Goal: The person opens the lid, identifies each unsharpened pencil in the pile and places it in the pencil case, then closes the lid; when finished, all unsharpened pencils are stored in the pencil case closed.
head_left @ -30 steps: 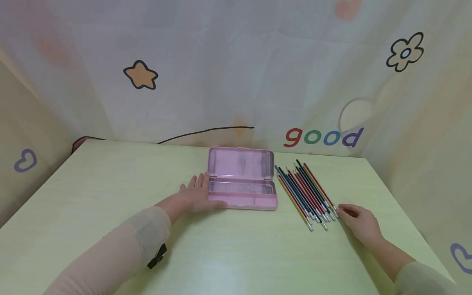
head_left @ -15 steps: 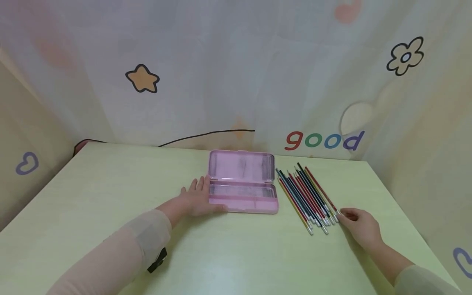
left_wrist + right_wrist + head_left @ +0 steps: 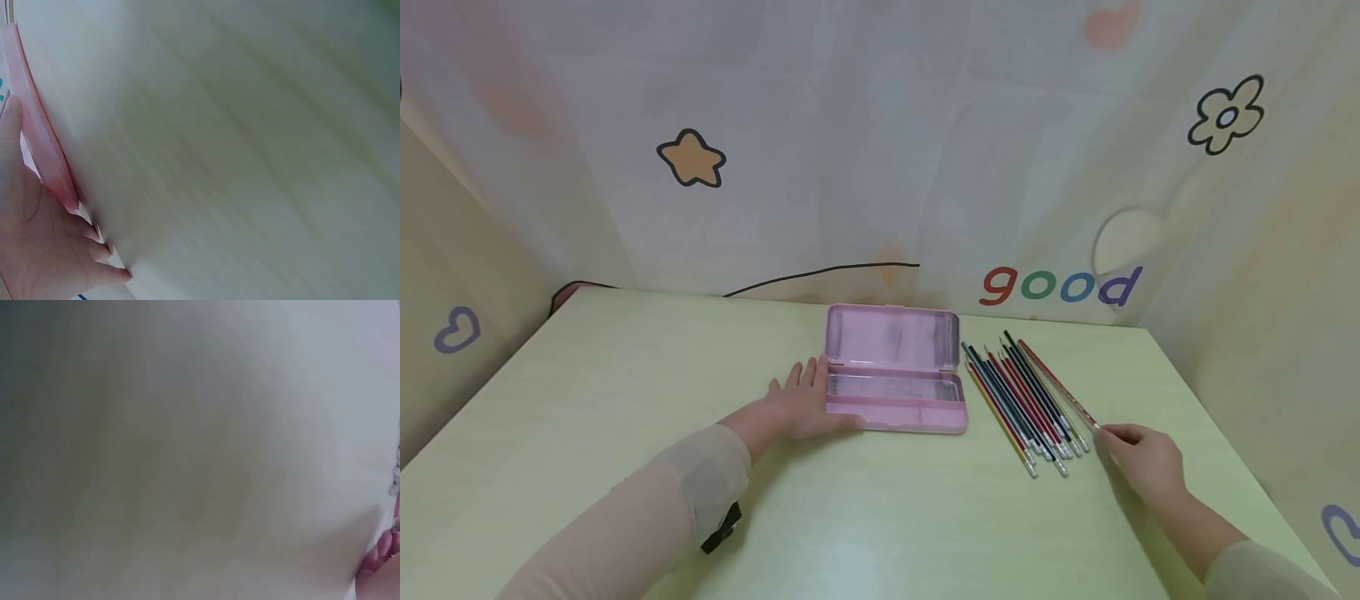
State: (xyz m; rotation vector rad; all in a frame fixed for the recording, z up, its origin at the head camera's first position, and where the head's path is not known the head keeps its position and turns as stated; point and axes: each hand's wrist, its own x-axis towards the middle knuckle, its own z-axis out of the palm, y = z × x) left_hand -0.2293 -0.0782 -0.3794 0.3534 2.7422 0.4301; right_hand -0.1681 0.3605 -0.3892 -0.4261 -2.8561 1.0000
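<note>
A pink pencil case (image 3: 868, 417) lies with its lid raised at the middle of the table. My left hand (image 3: 801, 410) rests against its left side, fingers spread and thumb along the front edge; the left wrist view shows the palm (image 3: 44, 250) beside the pink wall (image 3: 47, 140). To the right of the case lie several pencils (image 3: 1011, 400) in red, dark and yellow, their white eraser ends toward me. My right hand (image 3: 1142, 458) pinches a red pencil (image 3: 1060, 384) by its near end, at the right side of the pile. In the right wrist view only some fingertips (image 3: 384, 550) show.
The pale table (image 3: 880, 517) reaches back to a printed cloth (image 3: 850, 167) hanging behind it. Cloth also hangs at the left and right sides. A black strap piece (image 3: 721, 529) hangs from my left sleeve.
My right hand has taken hold of the red pencil's end and drawn it slightly right, away from the pile. The left hand stays at the case.
</note>
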